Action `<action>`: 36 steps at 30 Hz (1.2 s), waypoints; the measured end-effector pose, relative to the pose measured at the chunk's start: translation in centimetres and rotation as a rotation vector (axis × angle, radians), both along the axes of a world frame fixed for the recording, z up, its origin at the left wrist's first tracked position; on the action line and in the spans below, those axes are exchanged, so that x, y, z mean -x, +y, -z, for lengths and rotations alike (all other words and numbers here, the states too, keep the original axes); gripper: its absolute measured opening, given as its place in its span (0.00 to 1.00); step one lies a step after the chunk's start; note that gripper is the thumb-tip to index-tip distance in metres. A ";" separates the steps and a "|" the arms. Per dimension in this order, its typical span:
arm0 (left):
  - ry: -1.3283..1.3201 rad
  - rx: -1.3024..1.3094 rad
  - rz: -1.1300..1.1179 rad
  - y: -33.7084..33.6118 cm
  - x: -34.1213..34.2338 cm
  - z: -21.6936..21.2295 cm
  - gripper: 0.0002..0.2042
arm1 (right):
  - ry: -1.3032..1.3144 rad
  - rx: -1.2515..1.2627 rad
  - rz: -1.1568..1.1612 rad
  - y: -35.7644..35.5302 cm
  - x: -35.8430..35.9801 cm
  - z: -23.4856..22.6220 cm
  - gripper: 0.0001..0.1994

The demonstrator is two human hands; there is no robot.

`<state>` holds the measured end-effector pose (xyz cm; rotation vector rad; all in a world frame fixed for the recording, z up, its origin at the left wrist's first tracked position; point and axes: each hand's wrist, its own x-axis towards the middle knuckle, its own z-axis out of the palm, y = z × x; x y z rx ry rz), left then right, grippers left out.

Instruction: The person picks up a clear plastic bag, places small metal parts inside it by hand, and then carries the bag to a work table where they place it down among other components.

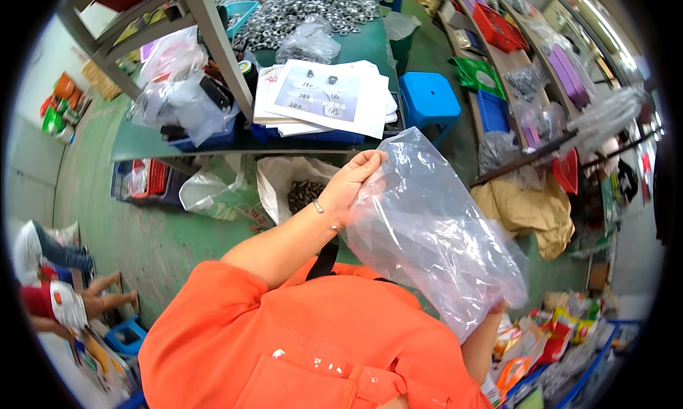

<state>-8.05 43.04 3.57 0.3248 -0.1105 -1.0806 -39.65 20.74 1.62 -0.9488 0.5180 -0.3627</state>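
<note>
A large clear plastic bag [434, 231] hangs stretched out in front of me, crumpled and with glare on its film. My left hand [348, 185] pinches its upper left corner between thumb and fingers, and a thin metal bangle circles that wrist. At the bag's lower right end, my right hand [499, 306] grips the film; the plastic partly covers its fingers. Below the table, close to my left hand, stands an opened white sack [274, 185] with small dark parts [304, 194] in it.
Ahead, a green table [363, 49] bears a heap of small metal rings [306, 14] and stacked papers [320, 96]. A blue stool [429, 99] stands beside it. Shelves with bins [498, 28] line the right. Behind me, at left, is another person [71, 306]; at right, a blue crate [569, 380] holds colourful packaging.
</note>
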 end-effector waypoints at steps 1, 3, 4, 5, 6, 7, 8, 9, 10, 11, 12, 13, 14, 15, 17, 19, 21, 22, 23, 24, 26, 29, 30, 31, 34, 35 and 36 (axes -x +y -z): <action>0.045 -0.004 -0.005 -0.8 0.7 0.0 0.04 | 0.006 0.018 -0.021 -1.4 0.3 -0.4 0.21; 0.127 -0.008 -0.005 -2.7 2.8 -0.3 0.05 | 0.023 0.051 -0.105 -4.3 0.4 -0.8 0.21; 0.244 -0.229 -0.038 -4.2 4.3 -1.5 0.04 | 0.035 0.062 -0.154 -5.7 0.0 -0.8 0.21; 0.170 -0.056 0.020 -5.5 5.1 -0.1 0.05 | 0.052 0.075 -0.207 -7.0 -0.8 -0.7 0.21; 0.202 -0.023 0.064 -7.3 6.4 0.4 0.05 | 0.077 0.092 -0.267 -8.1 -1.8 -0.4 0.21; 0.243 0.010 0.102 -9.1 7.7 0.8 0.05 | 0.106 0.100 -0.332 -9.0 -2.9 0.0 0.21; 0.304 -0.145 0.074 -10.6 8.8 0.1 0.05 | 0.137 0.098 -0.385 -9.8 -4.0 0.5 0.21; 0.302 -0.127 0.111 -11.7 9.6 0.1 0.05 | 0.164 0.100 -0.427 -10.3 -4.7 1.1 0.21; 0.299 -0.109 0.149 -12.8 10.2 0.2 0.05 | 0.185 0.101 -0.462 -10.8 -5.0 1.8 0.21; 0.292 -0.086 0.179 -13.8 10.6 0.0 0.05 | 0.202 0.107 -0.491 -11.3 -5.0 2.4 0.21; 0.293 -0.143 0.160 -14.9 11.1 -0.4 0.04 | 0.214 0.111 -0.512 -12.1 -4.7 2.9 0.21; 0.241 -0.217 0.124 -15.5 11.4 0.1 0.07 | 0.234 0.124 -0.528 -12.9 -3.8 3.2 0.21; 0.190 -0.292 0.091 -16.1 11.7 0.8 0.09 | 0.248 0.130 -0.540 -13.9 -3.3 3.3 0.21; 0.133 -0.367 0.065 -16.7 11.7 1.0 0.12 | 0.268 0.139 -0.543 -14.9 -2.5 3.4 0.21; 0.009 -0.309 0.177 -16.2 11.2 1.3 0.17 | 0.304 0.151 -0.532 -16.6 -1.1 3.7 0.20; -0.157 -0.257 0.316 -15.1 10.8 1.9 0.21 | 0.339 0.159 -0.508 -18.1 0.4 4.1 0.20; -0.343 -0.209 0.456 -13.8 10.6 4.8 0.24 | 0.378 0.193 -0.499 -19.4 1.0 4.8 0.20; -0.477 -0.316 0.453 -13.4 11.1 6.5 0.20 | 0.397 0.208 -0.497 -20.2 0.9 5.1 0.20; -0.494 -0.383 0.470 -13.7 11.1 7.1 0.18 | 0.413 0.233 -0.493 -21.0 1.0 5.2 0.20; -0.510 -0.449 0.487 -14.1 11.1 7.6 0.17 | 0.413 0.220 -0.477 -21.8 0.9 5.1 0.20; -0.352 -0.684 0.323 -15.6 11.0 6.2 0.10 | 0.392 0.099 -0.415 -20.8 -1.8 1.4 0.20; -0.196 -0.727 0.061 -18.5 8.5 6.3 0.06 | 0.575 0.540 -0.607 -27.2 -1.6 3.7 0.16; -0.299 -0.766 -0.039 -19.2 7.1 5.1 0.07 | 0.612 0.740 -0.608 -30.4 -1.1 5.3 0.14; -0.402 -0.797 -0.137 -19.9 5.7 4.1 0.07 | 0.597 1.014 -0.527 -34.5 1.3 8.6 0.12; -0.695 -0.873 -0.462 -19.0 0.2 3.6 0.07 | 0.504 0.540 -0.011 -34.9 -2.9 3.9 0.07; -0.682 -0.806 -0.619 -18.4 -2.0 3.8 0.06 | 0.439 0.163 0.211 -33.2 -5.8 0.7 0.06; -0.642 -0.795 -0.647 -17.7 -3.6 2.0 0.05 | 0.400 0.319 0.319 -32.6 -7.7 -0.5 0.07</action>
